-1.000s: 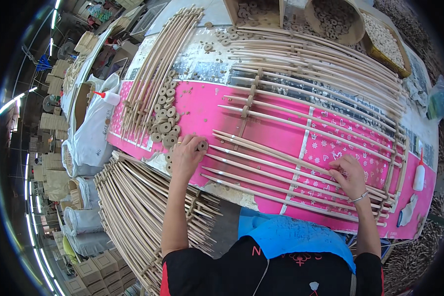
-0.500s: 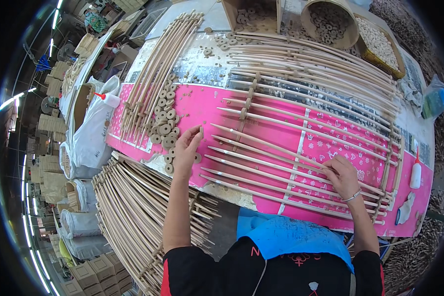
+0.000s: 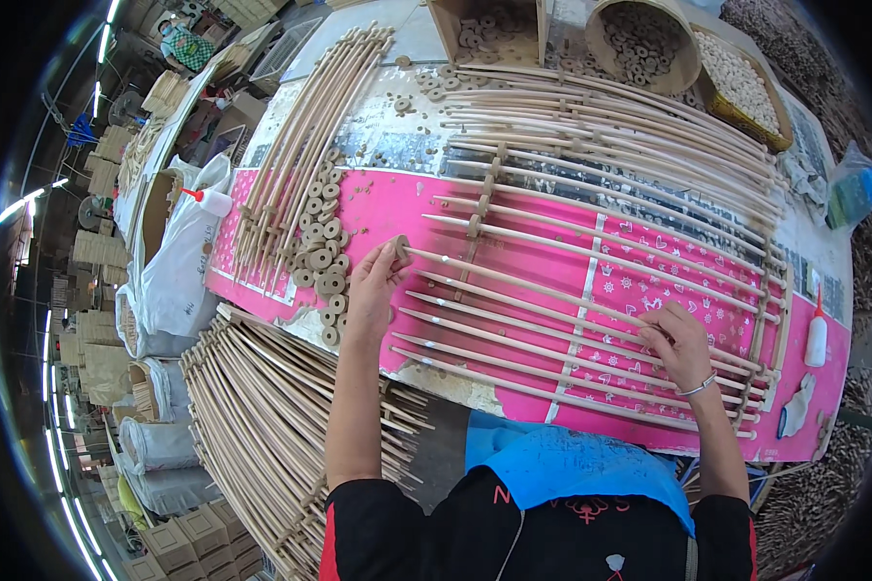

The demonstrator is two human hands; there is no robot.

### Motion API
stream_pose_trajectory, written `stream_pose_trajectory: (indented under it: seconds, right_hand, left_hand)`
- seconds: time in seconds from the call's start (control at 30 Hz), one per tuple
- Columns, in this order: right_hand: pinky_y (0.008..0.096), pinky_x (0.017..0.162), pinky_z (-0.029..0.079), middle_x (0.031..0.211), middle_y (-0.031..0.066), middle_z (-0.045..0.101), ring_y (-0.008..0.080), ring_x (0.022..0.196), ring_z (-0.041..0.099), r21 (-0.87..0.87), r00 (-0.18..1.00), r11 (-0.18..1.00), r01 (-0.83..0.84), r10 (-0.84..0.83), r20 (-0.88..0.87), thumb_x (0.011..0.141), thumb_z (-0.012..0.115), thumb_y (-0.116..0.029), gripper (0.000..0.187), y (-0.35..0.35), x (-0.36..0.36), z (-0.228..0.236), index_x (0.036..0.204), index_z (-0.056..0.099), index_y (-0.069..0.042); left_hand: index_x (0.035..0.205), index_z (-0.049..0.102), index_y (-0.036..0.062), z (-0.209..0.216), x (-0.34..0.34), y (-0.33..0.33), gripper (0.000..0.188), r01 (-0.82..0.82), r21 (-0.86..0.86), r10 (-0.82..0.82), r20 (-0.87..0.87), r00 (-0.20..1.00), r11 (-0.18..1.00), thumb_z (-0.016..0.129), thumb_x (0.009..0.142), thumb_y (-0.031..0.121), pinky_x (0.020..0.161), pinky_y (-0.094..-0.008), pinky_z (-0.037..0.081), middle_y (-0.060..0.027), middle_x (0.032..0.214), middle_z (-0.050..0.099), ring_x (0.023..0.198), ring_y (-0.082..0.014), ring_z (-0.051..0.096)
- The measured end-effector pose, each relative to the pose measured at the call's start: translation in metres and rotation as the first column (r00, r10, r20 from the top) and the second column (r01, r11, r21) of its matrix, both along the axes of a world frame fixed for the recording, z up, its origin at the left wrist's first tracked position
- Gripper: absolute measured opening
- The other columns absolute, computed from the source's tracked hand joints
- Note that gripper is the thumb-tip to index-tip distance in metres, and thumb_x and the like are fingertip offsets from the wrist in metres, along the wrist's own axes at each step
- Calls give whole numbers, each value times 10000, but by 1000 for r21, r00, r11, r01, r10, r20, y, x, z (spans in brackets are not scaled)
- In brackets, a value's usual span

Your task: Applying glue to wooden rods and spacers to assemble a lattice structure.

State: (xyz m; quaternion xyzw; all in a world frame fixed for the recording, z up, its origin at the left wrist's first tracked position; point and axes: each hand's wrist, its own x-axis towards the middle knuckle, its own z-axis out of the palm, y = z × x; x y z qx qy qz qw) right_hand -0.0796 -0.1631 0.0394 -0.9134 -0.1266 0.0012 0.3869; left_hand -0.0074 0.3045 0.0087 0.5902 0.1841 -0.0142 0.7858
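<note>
At left hand, pinched ring; rightward, right hand grasps stick, seemingly light, stiff, best held mid-length.

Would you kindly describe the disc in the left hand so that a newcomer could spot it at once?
Find the pink table covering, then the long rods across it. At one rod's left tip, the left hand holds a small brown disc. Similar discs lie piled further left; this one alone is in a hand.
</note>
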Motion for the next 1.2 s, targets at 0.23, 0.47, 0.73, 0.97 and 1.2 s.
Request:
stream_pose_trajectory:
  seconds: [0.23,0.47,0.73,0.97,1.2]
  right_hand:
    - [359,641,520,869,94,622,230,731,652,45,996,997,57,-60,68,854,765,-66,180,6,14,-1,1019,702,-32]
    - [373,673,526,867,95,609,247,774,655,-36,991,997,68,-63,114,851,767,-67,157,8,24,1,975,676,-38]
    - [385,695,522,893,100,631,269,816,652,-132,971,990,46,-14,239,896,746,-117,139,10,30,1,1001,704,-36]
    - [390,688,538,881,80,654,271,824,667,-2,995,997,79,-78,61,913,737,-156,128,7,32,-10,980,699,-54]
    - [391,705,534,899,77,655,270,824,660,13,994,995,101,-101,48,909,727,-152,133,8,31,-22,990,673,-61]
  left_hand:
    - [1568,392,71,12,1,-28,582,41,56,-42,3,999,998,639,1058,203,801,-238,555,-71,1115,728,973,-135,698]
    - [1656,186,104,16,0,-44,821,26,169,-22,-24,999,985,698,1024,216,790,-234,541,-71,1103,736,956,-118,698]
    - [1671,98,94,17,4,-54,974,49,205,-45,-24,999,977,763,973,226,766,-242,520,-80,1090,743,947,-116,691]
    - [1676,-30,82,10,6,-59,1114,55,272,-54,-12,998,961,794,937,199,778,-261,516,-115,1059,749,946,-147,704]
    - [1675,-12,70,15,9,-71,1068,82,335,-101,39,994,939,770,954,162,730,-266,517,-134,1035,756,903,-154,718]
